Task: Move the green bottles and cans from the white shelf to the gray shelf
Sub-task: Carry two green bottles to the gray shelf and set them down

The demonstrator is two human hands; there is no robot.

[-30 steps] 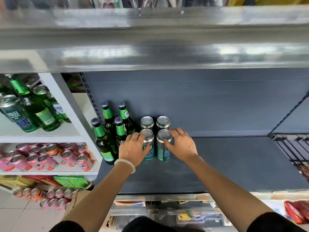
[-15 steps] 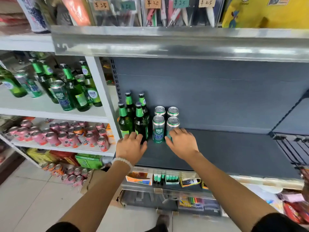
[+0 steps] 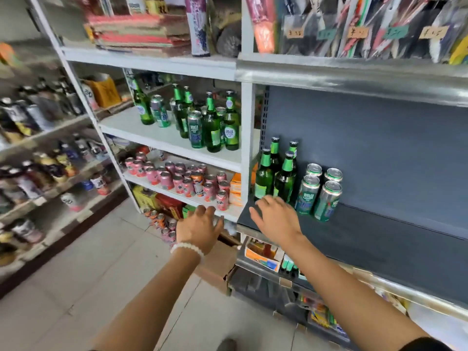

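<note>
Both hands, left hand [image 3: 200,230] and right hand [image 3: 274,219], reach empty and loose-fingered toward green bottles [image 3: 211,127] on the white shelf [image 3: 162,138]: heavy, breakable glass, best gripped around the body.

Chinese characters 崂山 show on a green can [image 3: 195,129] and bottle [image 3: 231,127]; price tags [image 3: 357,32] blurred.

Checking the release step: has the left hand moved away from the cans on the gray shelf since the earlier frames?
Yes. The left hand has left the cans and gone left, past the gray shelf edge, now empty before the white shelf.
</note>
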